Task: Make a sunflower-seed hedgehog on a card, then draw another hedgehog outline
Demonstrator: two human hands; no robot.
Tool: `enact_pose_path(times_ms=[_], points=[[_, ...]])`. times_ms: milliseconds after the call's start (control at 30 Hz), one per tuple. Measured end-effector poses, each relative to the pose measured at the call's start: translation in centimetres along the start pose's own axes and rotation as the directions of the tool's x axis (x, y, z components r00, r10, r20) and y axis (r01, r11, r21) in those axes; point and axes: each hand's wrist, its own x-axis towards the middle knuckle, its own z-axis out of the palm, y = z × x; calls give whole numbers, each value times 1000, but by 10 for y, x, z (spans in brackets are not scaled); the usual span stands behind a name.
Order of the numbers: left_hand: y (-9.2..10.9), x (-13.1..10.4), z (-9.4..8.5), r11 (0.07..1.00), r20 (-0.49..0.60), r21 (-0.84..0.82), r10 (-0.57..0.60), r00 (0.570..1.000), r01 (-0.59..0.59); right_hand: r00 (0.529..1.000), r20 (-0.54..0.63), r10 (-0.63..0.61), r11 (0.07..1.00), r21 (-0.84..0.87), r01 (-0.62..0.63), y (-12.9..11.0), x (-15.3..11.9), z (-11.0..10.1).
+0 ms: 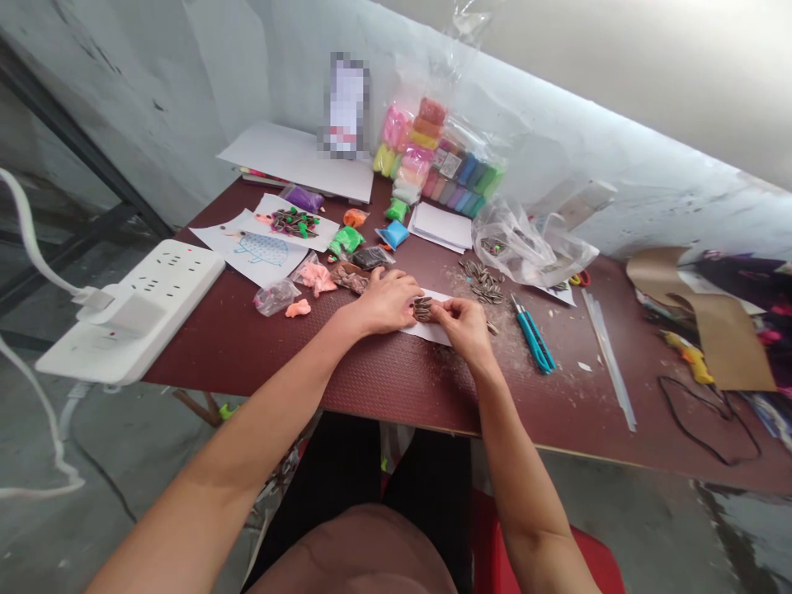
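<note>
On a small white paper [434,332] at the table's middle lies a pink clay piece covered with striped seeds [422,309]. My left hand [388,301] rests over the paper's left part, fingers spread, its fingertips beside the pink clay. From the right, my right hand [463,323] pinches at the seeds' right edge with thumb and forefinger together; anything between them is too small to make out. Loose striped seeds [486,289] lie in a pile behind my right hand. Pink clay in an open bag [317,279] and a small orange-pink lump [298,308] sit left of my left hand.
Teal-handled cutters [533,334] and clear glue sticks [608,359] lie right. Behind are clay packs [454,177], stacked paper [440,227] and a plastic bag [525,243]. Drawings [251,256] and a white power strip [133,309] are left; a yellow glue gun [694,360] is far right.
</note>
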Motion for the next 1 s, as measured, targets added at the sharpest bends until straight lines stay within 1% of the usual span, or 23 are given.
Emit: enact_pose_path(times_ms=[300, 467, 700, 1000], points=[[0, 0, 0, 1000, 6, -3, -2, 1000, 2, 999, -27, -33, 999, 3, 33, 1, -2, 3], [-1, 0, 1, 1000, 5, -3, -1, 1000, 2, 997, -51, -59, 998, -37, 57, 3, -1, 5], [0, 1, 1, 1000, 2, 3, 1, 1000, -1, 996, -63, -58, 995, -87, 53, 1, 0, 6], [0, 1, 0, 1000, -1, -3, 3, 1000, -3, 995, -45, -84, 995, -59, 82, 5, -1, 5]])
